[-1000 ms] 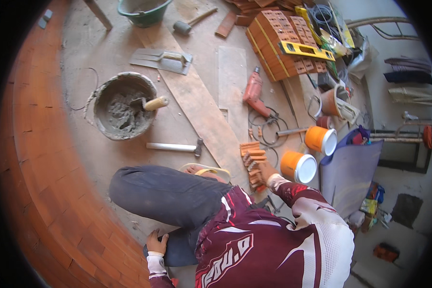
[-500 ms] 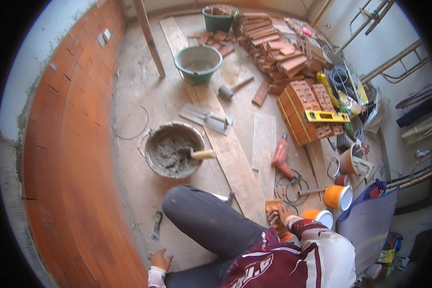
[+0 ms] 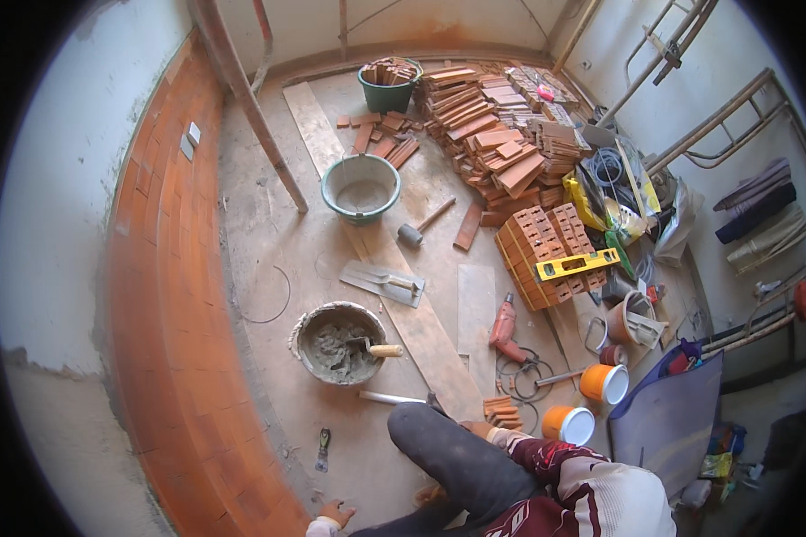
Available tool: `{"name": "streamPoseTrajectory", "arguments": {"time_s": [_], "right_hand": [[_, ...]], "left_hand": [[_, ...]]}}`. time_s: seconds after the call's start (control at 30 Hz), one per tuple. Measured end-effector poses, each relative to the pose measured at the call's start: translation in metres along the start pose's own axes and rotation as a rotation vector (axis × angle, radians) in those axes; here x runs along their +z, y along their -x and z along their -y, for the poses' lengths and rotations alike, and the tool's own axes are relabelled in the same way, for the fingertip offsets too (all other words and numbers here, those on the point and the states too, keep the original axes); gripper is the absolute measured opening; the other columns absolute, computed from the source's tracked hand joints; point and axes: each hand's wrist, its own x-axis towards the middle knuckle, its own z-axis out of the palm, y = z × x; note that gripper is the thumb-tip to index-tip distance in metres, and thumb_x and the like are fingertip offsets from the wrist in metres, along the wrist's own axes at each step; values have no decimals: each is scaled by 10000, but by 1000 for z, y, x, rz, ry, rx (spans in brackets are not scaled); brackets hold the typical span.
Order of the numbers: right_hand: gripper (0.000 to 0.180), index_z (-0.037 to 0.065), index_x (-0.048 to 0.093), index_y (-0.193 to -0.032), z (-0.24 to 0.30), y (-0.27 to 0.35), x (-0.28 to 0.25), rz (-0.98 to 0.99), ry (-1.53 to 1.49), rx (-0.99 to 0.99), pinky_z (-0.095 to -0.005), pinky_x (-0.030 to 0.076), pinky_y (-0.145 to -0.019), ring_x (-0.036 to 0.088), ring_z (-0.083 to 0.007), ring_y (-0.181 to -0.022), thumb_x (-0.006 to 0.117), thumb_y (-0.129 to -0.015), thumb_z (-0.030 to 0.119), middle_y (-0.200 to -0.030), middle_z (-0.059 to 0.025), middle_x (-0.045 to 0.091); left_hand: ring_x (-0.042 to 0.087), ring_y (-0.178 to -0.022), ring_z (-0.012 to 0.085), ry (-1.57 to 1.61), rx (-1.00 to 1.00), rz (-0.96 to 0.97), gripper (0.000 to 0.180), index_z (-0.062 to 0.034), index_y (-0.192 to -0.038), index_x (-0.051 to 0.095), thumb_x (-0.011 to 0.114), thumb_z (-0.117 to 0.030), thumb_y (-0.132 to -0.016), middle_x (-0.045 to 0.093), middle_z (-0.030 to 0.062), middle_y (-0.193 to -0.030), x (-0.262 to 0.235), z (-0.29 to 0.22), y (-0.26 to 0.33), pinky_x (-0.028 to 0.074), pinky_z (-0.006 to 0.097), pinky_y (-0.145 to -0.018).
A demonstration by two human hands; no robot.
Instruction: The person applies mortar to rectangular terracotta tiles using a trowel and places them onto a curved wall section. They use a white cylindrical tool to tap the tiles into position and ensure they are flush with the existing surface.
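My left hand (image 3: 335,515) rests flat on the dusty floor at the bottom edge with its fingers spread, holding nothing. My right hand (image 3: 485,430), at the end of a red and white sleeve, lies against a small stack of thin brick slips (image 3: 501,411) beside my bent knee in dark trousers (image 3: 439,452). Its fingers are too small to read. A steel hammer (image 3: 394,398) lies just past the knee. Beyond it stands a round tub of grey mortar (image 3: 331,345) with a trowel (image 3: 376,350) stuck in it.
A curved brick wall (image 3: 175,340) runs along the left. A long plank (image 3: 381,259), a green bucket (image 3: 361,188), a mallet (image 3: 421,228), a red drill (image 3: 503,324), two orange tubs (image 3: 571,426), and brick piles with a yellow level (image 3: 575,263) fill the floor. A small scraper (image 3: 322,447) lies near my left hand.
The view has tilted upward and now takes in the far end of the room. Both hands stay where they were: left on the floor, right at the brick slips.
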Motion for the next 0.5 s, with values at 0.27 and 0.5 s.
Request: {"name": "streamPoseTrajectory", "arguments": {"time_s": [0.27, 0.5], "right_hand": [[608, 71, 557, -1283, -38, 185, 29, 46, -247, 254, -386, 500, -878, 643, -306, -1045, 663, -814, 443, -1181, -181, 646], [593, 74, 592, -1241, 12, 301, -2, 305, -179, 469, -393, 483, -895, 629, -337, -1066, 654, -793, 457, -1140, -209, 654]], "left_hand": [[451, -1277, 410, 261, -264, -203, 858, -44, -1399, 440, 690, -550, -753, 490, 280, -1351, 34, -65, 179, 355, 442, -1075], [634, -602, 199, 1013, -253, -287, 313, 40, -1150, 574, 570, -57, -852, 659, 149, -865, 23, -71, 217, 534, 326, -514]]}}
